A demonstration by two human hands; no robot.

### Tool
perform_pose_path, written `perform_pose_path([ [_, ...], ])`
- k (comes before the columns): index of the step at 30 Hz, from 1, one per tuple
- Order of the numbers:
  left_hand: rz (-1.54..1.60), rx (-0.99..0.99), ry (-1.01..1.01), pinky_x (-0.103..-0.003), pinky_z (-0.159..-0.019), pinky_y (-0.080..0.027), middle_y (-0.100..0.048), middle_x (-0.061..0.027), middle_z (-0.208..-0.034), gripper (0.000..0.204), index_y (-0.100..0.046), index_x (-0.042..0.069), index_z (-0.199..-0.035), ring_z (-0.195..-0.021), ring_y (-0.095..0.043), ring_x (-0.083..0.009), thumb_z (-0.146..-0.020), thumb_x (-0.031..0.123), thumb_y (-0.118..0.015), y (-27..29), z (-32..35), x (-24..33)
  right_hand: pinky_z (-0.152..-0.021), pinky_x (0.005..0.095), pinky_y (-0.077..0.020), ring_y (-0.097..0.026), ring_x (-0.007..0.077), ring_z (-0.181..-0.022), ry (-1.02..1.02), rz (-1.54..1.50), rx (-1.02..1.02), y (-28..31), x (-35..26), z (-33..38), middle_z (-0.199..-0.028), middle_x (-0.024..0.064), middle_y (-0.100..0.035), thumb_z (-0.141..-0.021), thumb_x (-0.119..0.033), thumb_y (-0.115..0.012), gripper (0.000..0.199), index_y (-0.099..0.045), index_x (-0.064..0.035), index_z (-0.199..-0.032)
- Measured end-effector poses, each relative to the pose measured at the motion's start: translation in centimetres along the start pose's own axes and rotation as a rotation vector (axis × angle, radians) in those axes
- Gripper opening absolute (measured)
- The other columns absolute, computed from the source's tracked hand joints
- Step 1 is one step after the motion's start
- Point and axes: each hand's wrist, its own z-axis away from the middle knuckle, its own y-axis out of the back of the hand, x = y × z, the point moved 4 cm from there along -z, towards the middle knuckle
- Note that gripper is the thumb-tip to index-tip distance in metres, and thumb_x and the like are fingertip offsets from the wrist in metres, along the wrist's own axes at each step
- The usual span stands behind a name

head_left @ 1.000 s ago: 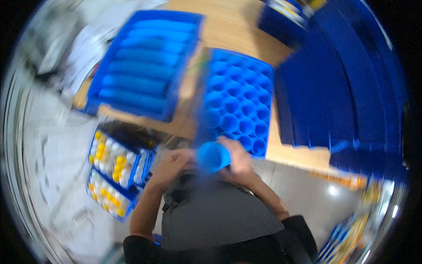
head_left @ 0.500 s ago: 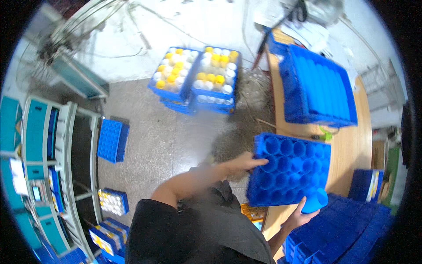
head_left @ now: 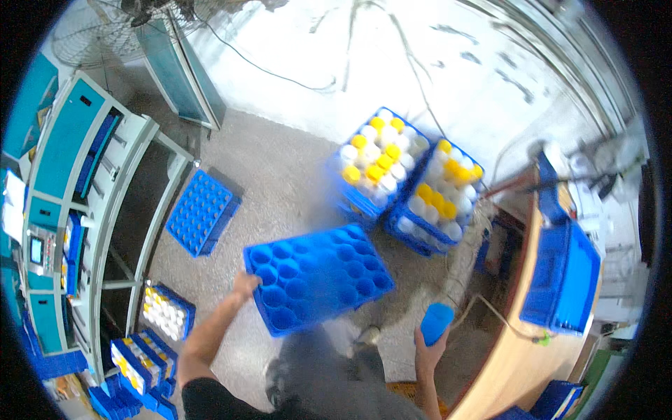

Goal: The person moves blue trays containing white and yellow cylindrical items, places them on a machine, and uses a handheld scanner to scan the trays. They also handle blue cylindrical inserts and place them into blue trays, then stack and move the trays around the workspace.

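The blue crate of round tubes [head_left: 318, 269] is in front of the person, over the grey floor [head_left: 280, 168]. The left hand [head_left: 245, 285] has its fingers curled on the crate's left edge. The right hand [head_left: 428, 346] has its fingers wrapped around a loose blue tube [head_left: 437, 319]. The crate's far edge looks close to some packed crates [head_left: 420, 240]. Floor shows between its left side and the teal machine [head_left: 73, 154]. The loose tube sits in the gap before the wooden worktop [head_left: 505, 367].

A grey floor [head_left: 273, 168] meets a marked white wall [head_left: 297, 42].
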Motion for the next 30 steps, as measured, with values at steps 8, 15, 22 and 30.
perform_pose_path([
  [8, 0.458, 0.516, 0.451, -0.048, -0.084, -0.054, -0.071, -0.0239, -0.1, 0.039, -0.07, -0.003, -0.102, -0.094, -0.069, -0.0378, -0.073, 0.022, -0.064, -10.8, -35.5, -11.4, -0.08, 0.0361, -0.0521, -0.062, 0.0225, -0.094, -0.429, 0.286, -0.336, -24.7, -1.9, -0.7, -0.111, 0.015, -0.061, -0.074, -0.023, -0.082, 0.075, -0.045, 0.0021, -0.134],
  [15, 1.101, 0.497, 0.469, -0.043, -0.086, -0.053, -0.068, -0.0177, -0.114, 0.053, -0.066, -0.002, -0.115, -0.098, -0.066, -0.0321, -0.076, 0.033, -0.079, -12.1, -58.7, -7.9, -0.072, 0.0338, -0.0547, -0.064, 0.0195, -0.085, -0.432, 0.44, -0.291, -33.3, -4.1, -3.0, -0.102, 0.012, -0.063, -0.081, -0.017, -0.077, 0.058, -0.049, -0.0006, -0.129],
  [22, 0.586, 0.365, 0.178, -0.041, -0.098, -0.046, -0.057, -0.028, -0.13, 0.096, -0.051, -0.016, -0.128, -0.113, -0.059, -0.0351, -0.077, 0.062, -0.075, -3.4, -66.0, -1.7, -0.074, 0.0379, -0.0556, -0.065, 0.0248, -0.091, -0.634, 0.368, -0.4, -33.7, -5.0, -2.7, -0.114, 0.0177, -0.061, -0.079, -0.031, -0.08, 0.079, -0.04, 0.0004, -0.139],
  [30, -0.324, -0.547, -0.419, -0.043, -0.096, -0.048, -0.06, -0.0257, -0.125, 0.05, -0.053, -0.006, -0.131, -0.112, -0.061, -0.037, -0.094, 0.026, -0.059, -12.7, -38.8, 6.9, -0.098, 0.0427, -0.0466, -0.056, 0.036, -0.116, -0.692, 0.122, -0.259, -24.1, -8.1, 0.1, -0.13, 0.0241, -0.053, -0.077, -0.042, -0.081, 0.09, -0.038, -0.0009, -0.143],
])
